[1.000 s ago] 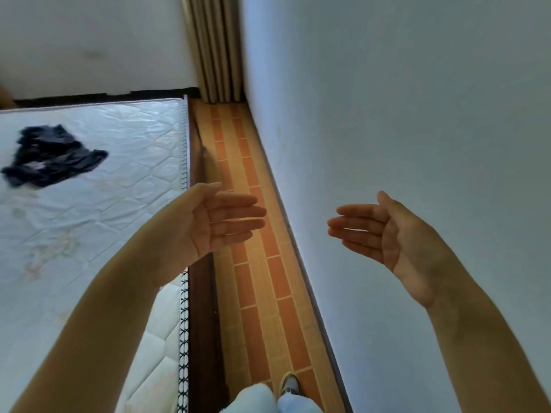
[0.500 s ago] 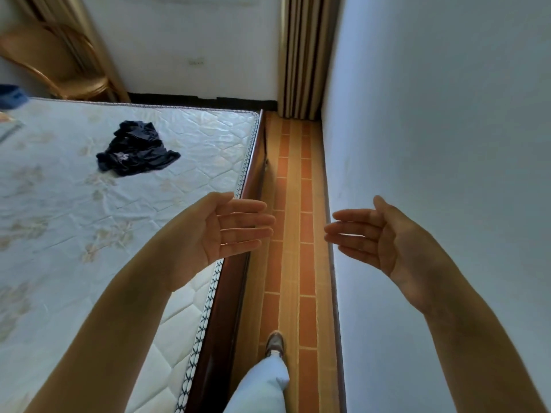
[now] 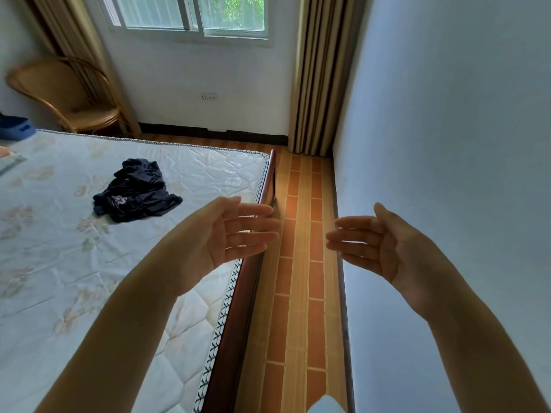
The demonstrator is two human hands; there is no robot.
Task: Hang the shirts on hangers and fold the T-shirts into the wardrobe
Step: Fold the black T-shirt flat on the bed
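Observation:
A crumpled dark navy garment [image 3: 135, 194] lies on the white quilted mattress [image 3: 74, 263], left of centre and beyond my hands. My left hand [image 3: 226, 236] is held up over the bed's right edge, palm facing right, fingers straight and empty. My right hand [image 3: 375, 242] is raised opposite it over the floor strip, palm facing left, fingers straight and empty. The two hands face each other, a short gap between the fingertips. No hanger or wardrobe is in view.
A narrow strip of orange brick-pattern floor [image 3: 301, 263] runs between the bed's dark wooden frame [image 3: 244, 293] and a plain white wall [image 3: 447, 174] on the right. A wicker chair [image 3: 65, 99] stands at the back left, striped curtains [image 3: 316, 76] beside a window [image 3: 190, 13]. Something blue [image 3: 15, 128] is at the far left.
The view has swung up and leftward, bringing the window, chair and more of the bed into sight. Both hands stay raised and empty, fingertips slightly closer together.

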